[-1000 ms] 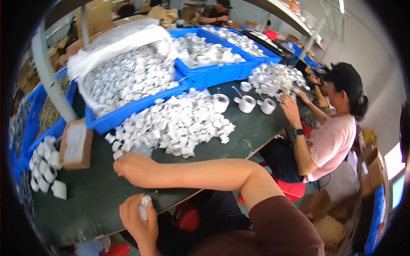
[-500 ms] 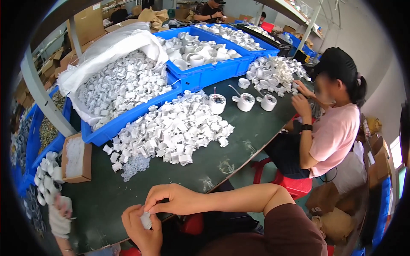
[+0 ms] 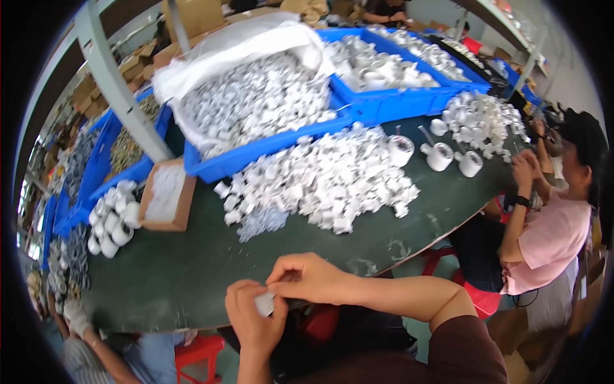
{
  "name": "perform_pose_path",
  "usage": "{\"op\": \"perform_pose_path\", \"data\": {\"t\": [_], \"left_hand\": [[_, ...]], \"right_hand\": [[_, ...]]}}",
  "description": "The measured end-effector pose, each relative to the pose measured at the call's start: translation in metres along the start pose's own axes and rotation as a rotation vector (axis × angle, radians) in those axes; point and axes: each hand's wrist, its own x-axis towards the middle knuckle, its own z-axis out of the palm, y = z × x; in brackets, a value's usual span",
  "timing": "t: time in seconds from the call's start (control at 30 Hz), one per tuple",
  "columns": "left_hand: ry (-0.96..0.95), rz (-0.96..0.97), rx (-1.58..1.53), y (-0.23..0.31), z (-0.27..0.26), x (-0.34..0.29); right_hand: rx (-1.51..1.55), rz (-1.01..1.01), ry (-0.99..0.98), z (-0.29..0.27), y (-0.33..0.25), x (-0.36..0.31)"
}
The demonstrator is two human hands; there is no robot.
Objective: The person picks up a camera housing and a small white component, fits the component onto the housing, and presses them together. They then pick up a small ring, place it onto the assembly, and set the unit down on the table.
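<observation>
A small white plastic piece (image 3: 265, 304) sits between the thumb and fingers of my left hand (image 3: 251, 318), at the table's near edge. My right hand (image 3: 306, 276) pinches at the top of that piece, thumb against forefinger; whether a second tiny part lies in the pinch is hidden by the fingertips. Beyond my hands spreads a heap of small white plastic pieces (image 3: 345, 182) on the dark green table (image 3: 211, 272). By the heap's near left side lies a little pile of translucent rings (image 3: 263, 221).
Behind the heap stands a blue bin (image 3: 268, 150) holding a white sack (image 3: 236, 38) of small parts. An open cardboard box (image 3: 169, 195) and white cylindrical parts (image 3: 114, 224) lie left. Co-workers sit at right, a pink shirt (image 3: 553, 237), and lower left, a gloved hand (image 3: 77, 318).
My view has turned left, so the table's contents appear further right. My hands stay together on the white piece. The gloved co-worker at left has drawn away from the table edge.
</observation>
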Motion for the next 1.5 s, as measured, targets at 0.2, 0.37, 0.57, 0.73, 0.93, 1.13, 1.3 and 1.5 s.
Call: {"op": "perform_pose_path", "data": {"t": [0.2,0.37,0.57,0.73,0.93,1.13,1.3,1.5], "left_hand": [[0.035,0.024,-0.01,0.001,0.009,0.009],[0.117,0.047,-0.042,-0.003,0.012,0.007],[0.111,0.042,-0.061,-0.005,0.006,0.008],[-0.013,0.127,-0.097,-0.011,-0.004,0.017],[0.051,-0.023,0.376,-0.05,-0.049,0.022],[0.252,-0.054,0.662,-0.091,-0.074,0.012],[0.091,-0.064,0.385,-0.054,-0.035,0.007],[-0.063,-0.064,0.16,-0.019,-0.022,-0.001]], "right_hand": [[0.29,0.051,0.155,0.009,-0.003,-0.006],[0.286,0.075,0.14,0.005,-0.008,-0.008],[0.23,0.013,0.207,0.018,-0.002,-0.007],[0.268,-0.046,0.225,0.022,0.016,-0.008],[-0.72,-0.685,0.439,-0.003,-0.005,-0.035],[-1.421,-0.55,1.35,-0.197,-0.044,-0.071],[-1.505,0.266,1.477,-0.327,-0.05,-0.135],[-0.908,-0.351,1.383,-0.26,-0.038,-0.122]]}}
